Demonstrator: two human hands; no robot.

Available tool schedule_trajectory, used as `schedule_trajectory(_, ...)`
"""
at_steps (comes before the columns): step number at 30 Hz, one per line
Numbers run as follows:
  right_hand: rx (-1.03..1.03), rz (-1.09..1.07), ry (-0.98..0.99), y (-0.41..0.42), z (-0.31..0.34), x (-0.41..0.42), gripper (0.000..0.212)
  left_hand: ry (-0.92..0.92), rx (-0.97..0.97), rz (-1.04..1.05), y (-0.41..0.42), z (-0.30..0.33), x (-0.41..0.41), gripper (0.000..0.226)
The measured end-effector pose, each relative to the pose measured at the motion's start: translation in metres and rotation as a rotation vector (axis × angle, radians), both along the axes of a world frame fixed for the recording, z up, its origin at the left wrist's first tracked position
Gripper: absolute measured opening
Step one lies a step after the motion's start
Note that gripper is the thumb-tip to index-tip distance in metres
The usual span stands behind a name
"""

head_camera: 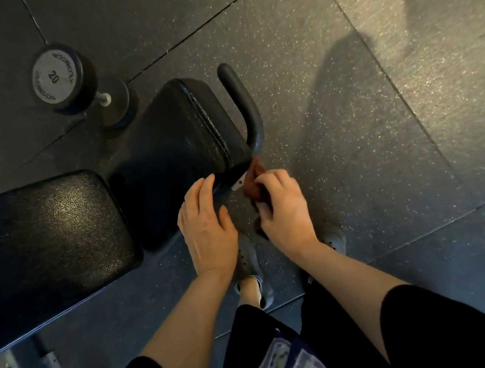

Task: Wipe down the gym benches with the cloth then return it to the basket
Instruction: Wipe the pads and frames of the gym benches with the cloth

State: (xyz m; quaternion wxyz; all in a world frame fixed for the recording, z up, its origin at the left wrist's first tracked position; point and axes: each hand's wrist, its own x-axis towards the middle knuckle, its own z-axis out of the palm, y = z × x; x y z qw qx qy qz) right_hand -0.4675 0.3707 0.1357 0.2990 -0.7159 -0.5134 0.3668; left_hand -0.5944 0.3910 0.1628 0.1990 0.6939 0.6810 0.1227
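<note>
From the head camera: the right hand (284, 209) is bunching a reddish-brown cloth (256, 186) in curled fingers, right beside the corner of the black bench (170, 144). The left hand (206, 222) is hovering spread and relaxed by the pad's edge. A dumbbell (63, 79) is sitting on the floor (331, 88) behind.

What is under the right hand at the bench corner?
The rust-brown cloth, bunched in the right hand, its curled fingers gripping it beside the seat pad. Most of the cloth is covered by the hand; only folds show.
</note>
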Motion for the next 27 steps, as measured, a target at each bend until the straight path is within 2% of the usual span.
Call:
schedule_trajectory(2,0.071,-0.196,0.021,0.006,0.003,-0.001,0.034,0.008,0.0,-0.019,-0.004,-0.003,-0.01,0.059)
schedule_trajectory(4,0.142,-0.265,0.031,0.019,0.008,-0.009,0.034,0.006,-0.006,-0.03,-0.008,-0.006,-0.018,0.059)
schedule_trajectory(6,0.151,-0.197,0.008,0.022,0.007,-0.024,0.037,-0.013,-0.015,-0.04,-0.01,-0.008,-0.025,0.059)
schedule_trajectory(9,0.008,-0.07,0.013,0.004,-0.005,-0.046,0.04,-0.018,-0.038,-0.098,-0.013,-0.015,-0.041,0.061)
schedule_trajectory(11,-0.017,-0.084,-0.003,-0.015,-0.012,-0.06,0.037,0.009,-0.054,-0.141,-0.018,-0.022,-0.057,0.062)
schedule_trajectory(14,0.095,-0.428,0.004,-0.014,-0.018,-0.081,0.034,0.016,-0.052,-0.216,-0.022,-0.035,-0.09,0.064)
schedule_trajectory(16,0.171,-0.56,0.02,-0.002,-0.025,-0.098,0.033,0.021,-0.066,-0.291,-0.021,-0.045,-0.116,0.064)
schedule_trajectory(22,0.229,-0.572,-0.039,-0.01,-0.077,-0.179,0.039,0.116,-0.092,-0.549,-0.016,-0.082,-0.193,0.071)
schedule_trajectory(27,0.18,-0.566,0.045,-0.03,-0.109,-0.249,0.04,0.182,-0.185,-0.584,-0.04,-0.107,-0.248,0.073)
